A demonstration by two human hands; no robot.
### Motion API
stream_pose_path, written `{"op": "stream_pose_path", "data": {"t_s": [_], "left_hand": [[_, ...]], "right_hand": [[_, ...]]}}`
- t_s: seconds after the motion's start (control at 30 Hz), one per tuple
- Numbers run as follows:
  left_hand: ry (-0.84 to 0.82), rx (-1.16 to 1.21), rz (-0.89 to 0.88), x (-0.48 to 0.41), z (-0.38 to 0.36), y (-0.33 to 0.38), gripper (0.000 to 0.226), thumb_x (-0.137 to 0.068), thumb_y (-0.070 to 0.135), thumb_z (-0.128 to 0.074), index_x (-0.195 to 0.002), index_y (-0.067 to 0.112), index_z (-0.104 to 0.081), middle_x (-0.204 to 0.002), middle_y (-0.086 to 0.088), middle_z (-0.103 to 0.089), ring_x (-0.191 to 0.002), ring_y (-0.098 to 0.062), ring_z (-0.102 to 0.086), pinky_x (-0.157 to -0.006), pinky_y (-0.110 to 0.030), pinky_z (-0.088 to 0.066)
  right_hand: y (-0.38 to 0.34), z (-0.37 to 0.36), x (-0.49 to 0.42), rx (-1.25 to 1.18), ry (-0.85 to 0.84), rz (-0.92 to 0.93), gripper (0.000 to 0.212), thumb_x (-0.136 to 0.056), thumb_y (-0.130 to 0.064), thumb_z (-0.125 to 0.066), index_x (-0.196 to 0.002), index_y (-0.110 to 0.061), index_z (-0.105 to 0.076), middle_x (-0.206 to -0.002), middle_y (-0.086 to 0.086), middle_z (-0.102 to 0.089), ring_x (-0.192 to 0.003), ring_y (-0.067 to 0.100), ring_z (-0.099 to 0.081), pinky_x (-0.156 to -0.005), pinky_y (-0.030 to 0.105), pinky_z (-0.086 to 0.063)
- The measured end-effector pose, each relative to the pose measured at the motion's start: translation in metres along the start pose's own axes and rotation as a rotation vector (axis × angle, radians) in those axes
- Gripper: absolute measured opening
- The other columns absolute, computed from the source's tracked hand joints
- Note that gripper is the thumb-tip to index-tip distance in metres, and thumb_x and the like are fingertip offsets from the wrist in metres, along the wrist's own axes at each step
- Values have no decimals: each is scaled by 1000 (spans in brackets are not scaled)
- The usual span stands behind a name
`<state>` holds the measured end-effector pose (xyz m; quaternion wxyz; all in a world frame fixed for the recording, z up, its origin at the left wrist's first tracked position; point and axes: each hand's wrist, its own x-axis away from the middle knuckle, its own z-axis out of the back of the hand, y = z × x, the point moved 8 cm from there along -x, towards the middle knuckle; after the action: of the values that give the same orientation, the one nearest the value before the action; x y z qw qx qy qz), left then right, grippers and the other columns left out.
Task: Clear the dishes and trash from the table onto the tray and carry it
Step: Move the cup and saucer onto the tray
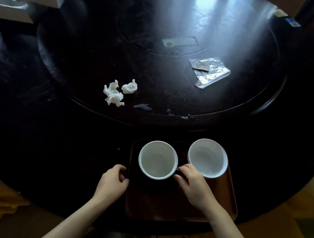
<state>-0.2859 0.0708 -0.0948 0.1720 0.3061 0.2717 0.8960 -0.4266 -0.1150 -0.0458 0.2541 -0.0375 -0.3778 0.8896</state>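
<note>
Two white cups (pixel 158 159) (pixel 207 157) sit on your near tray (pixel 228 195). Your left hand (pixel 113 181) curls at its left edge; your right hand (pixel 195 185) grips between them. Two crumpled tissues (pixel 113 95) (pixel 129 87) and one wrapper (pixel 210 70) lie farther on the surface (pixel 66 134).

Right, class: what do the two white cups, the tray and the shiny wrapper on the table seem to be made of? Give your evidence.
Left cup and right cup: probably glazed ceramic, smooth, white, thick-rimmed.
Tray: looks like wood or wood-look laminate, warm brown with a satin sheen; cannot tell which.
Wrapper: seemingly clear plastic film or foil, creased and glinting.
</note>
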Motion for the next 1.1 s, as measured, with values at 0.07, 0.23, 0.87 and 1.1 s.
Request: {"op": "stream_pose_path", "data": {"t_s": [0.07,0.23,0.87,1.1], "left_hand": [[-17,-8,-6,1,-5,2,36,-77,16,-63,-112,12,-55,-78,3,-59,-75,-17,-59,-67,-27,-45],[22,-14,0,1,-8,4,35,-74,6,-58,-108,11,-55,-81,-1,-61,-78,-19,-58,-67,-27,-44],[33,-89,13,-34,65,-29,22,-75,14,-64,-96,16,-64,-83,0,-67,-78,-21,-65,-75,-36,-55],[428,-11,-210,-92,154,47,57,-78,22,-68,-130,12,-45,-118,-16,-56,-98,-23,-57,-87,-32,-47]], "right_hand": [[-3,3,3,1,52,2,23,-87,-13,-60,-108,-4,-59,-103,11,-60,-97,21,-56,-85,25,-42],[-8,9,7,50,127,23,24,-85,-15,-63,-107,-6,-61,-101,9,-65,-95,20,-60,-84,27,-46],[-53,-30,-25,48,63,-19,17,-84,-17,-62,-99,-8,-64,-97,10,-66,-92,24,-60,-78,31,-45],[-52,-28,-30,82,33,-105,24,-83,-23,-62,-106,-14,-61,-101,5,-65,-92,19,-59,-76,28,-46]]}}
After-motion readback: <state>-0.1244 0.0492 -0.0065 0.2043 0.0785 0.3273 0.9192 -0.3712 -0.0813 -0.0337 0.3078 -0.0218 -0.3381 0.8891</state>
